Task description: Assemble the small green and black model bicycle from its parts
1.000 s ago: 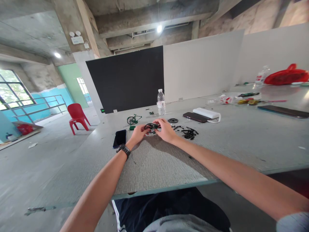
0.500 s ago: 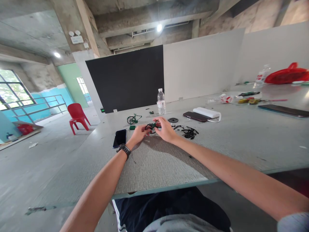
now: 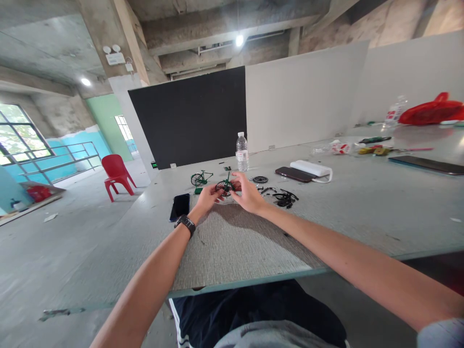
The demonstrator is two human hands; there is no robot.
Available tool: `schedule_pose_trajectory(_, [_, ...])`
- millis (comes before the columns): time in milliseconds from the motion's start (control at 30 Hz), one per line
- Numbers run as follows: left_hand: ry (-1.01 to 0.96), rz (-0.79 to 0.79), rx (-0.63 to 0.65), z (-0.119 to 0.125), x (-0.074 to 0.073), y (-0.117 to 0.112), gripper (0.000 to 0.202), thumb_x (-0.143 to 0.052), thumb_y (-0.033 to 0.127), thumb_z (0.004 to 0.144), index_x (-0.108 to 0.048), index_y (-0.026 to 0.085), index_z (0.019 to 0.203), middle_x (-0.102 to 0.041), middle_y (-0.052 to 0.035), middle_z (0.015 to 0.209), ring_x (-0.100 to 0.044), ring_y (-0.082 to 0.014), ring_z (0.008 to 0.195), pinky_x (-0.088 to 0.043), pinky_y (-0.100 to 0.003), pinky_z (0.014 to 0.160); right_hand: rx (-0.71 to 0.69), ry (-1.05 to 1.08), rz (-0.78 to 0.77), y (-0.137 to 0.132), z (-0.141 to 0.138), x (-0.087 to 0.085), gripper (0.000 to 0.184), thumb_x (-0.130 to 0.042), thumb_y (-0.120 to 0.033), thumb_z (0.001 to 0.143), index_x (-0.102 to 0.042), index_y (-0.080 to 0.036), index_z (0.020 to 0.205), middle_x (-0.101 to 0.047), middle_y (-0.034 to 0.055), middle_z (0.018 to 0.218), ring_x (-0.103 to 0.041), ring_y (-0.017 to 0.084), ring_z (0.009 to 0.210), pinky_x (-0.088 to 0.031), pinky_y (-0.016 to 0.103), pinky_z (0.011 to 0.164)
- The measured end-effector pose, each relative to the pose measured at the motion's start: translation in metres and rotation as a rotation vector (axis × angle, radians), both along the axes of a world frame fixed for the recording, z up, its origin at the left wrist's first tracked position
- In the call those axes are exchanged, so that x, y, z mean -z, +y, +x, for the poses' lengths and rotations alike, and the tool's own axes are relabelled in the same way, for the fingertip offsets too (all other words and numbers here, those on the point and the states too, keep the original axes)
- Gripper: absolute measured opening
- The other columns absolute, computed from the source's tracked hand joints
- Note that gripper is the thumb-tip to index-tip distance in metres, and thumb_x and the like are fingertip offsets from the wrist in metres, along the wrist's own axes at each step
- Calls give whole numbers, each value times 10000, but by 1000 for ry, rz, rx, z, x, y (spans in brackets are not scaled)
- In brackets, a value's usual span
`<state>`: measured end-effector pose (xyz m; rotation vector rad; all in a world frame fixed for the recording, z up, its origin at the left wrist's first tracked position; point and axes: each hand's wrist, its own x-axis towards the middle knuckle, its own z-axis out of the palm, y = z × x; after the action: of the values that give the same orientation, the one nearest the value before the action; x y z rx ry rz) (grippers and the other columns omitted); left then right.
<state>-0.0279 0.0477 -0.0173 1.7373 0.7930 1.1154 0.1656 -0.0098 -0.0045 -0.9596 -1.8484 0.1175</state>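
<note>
A small toy bicycle wheel (image 3: 225, 188) with a green fork-like piece rising from it is held just above the table between both hands. My left hand (image 3: 207, 199) pinches its left side. My right hand (image 3: 247, 194) grips it from the right, with fingers closed near the green piece. Behind my left hand stands a partly built green toy bicycle (image 3: 201, 179), with a small green block (image 3: 198, 191) in front of it. Right of my right hand lie a loose black wheel (image 3: 260, 180) and a cluster of black plastic parts (image 3: 285, 198).
A phone (image 3: 180, 208) lies left of my left hand. Behind my hands stands a water bottle (image 3: 242, 152). Farther right are a dark phone (image 3: 293, 174), a white power bank (image 3: 311, 169) and a red bag (image 3: 431, 112). The table's front edge (image 3: 253, 282) is close to my lap.
The wheel piece has turned in my hands, so the green part now points more upright. My fingers have shifted slightly around it; both arms stay nearly in place.
</note>
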Motion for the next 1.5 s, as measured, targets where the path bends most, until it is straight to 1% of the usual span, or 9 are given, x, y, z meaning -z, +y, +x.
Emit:
schedule_pose_trajectory(133, [2, -21, 26, 0, 0, 0, 131, -704, 226, 913, -686, 115, 979, -762, -83, 918, -695, -122, 661, -502, -220, 605, 13, -25, 16, 1, 0, 1, 556, -581, -254, 922, -405, -174, 1444, -667, 192, 1267, -676, 312, 1165, -549, 512, 1009])
schedule_pose_trajectory(200, [3, -18, 50, 0, 1, 1, 147, -716, 243, 907, -687, 115, 974, -758, -83, 917, -694, -126, 663, -501, -224, 602, 27, -35, 9, 2, 0, 1, 545, -581, -261, 926, -407, -170, 1434, -673, 190, 1252, -684, 309, 1137, -550, 504, 993])
schedule_pose_trajectory(333, [8, -7, 87, 0, 3, 3, 187, -745, 283, 892, -692, 119, 965, -753, -74, 904, -691, -129, 672, -506, -229, 610, 43, -50, -2, 2, 1, 1, 483, -569, -255, 936, -441, -174, 1395, -694, 149, 1136, -695, 284, 1010, -555, 471, 926])
schedule_pose_trajectory(600, [40, 8, 76, 0, 3, 2, 173, -721, 277, 899, -705, 125, 980, -756, -75, 912, -705, -141, 693, -493, -223, 593, 53, -50, -60, 2, 2, 0, 337, -545, -257, 942, -504, -195, 1271, -686, 121, 1066, -687, 249, 873, -556, 424, 814])
schedule_pose_trajectory(767, [39, 10, 62, 1, 4, 3, 174, -729, 283, 896, -711, 129, 974, -754, -66, 894, -694, -135, 681, -492, -224, 598, 65, -41, -102, 0, 2, -2, 240, -546, -276, 945, -513, -210, 1174, -707, 106, 1008, -694, 249, 859, -546, 411, 801])
schedule_pose_trajectory(1000, [47, 3, 64, 1, 3, 2, 145, -714, 240, 896, -716, 120, 977, -753, -68, 894, -687, -129, 668, -500, -232, 615, 95, -74, -152, -3, 2, -4, 224, -549, -256, 948, -529, -207, 1165, -730, 89, 957, -706, 240, 833, -522, 379, 780])
schedule_pose_trajectory(1300, [96, 12, 87, 0, 4, 2, 222, -734, 311, 910, -738, 121, 1024, -764, -90, 921, -701, -146, 692, -498, -243, 627, 110, -106, -170, 3, 4, 0, 196, -568, -211, 941, -564, -224, 1137, -738, 56, 892, -711, 234, 780, -520, 354, 725])
schedule_pose_trajectory(1400, [100, 17, 67, 1, 4, 2, 222, -724, 311, 913, -738, 119, 1023, -767, -93, 941, -694, -142, 681, -491, -242, 618, 122, -113, -185, 3, 4, -1, 166, -583, -226, 947, -579, -224, 1114, -737, 53, 867, -710, 237, 766, -515, 353, 715])
schedule_pose_trajectory(1500, [94, 12, 29, 1, 4, 3, 199, -713, 304, 912, -726, 117, 976, -760, -88, 914, -685, -139, 668, -490, -242, 611, 126, -125, -193, 3, 5, -2, 105, -600, -241, 951, -581, -223, 1053, -747, 68, 902, -716, 245, 803, -515, 357, 730])
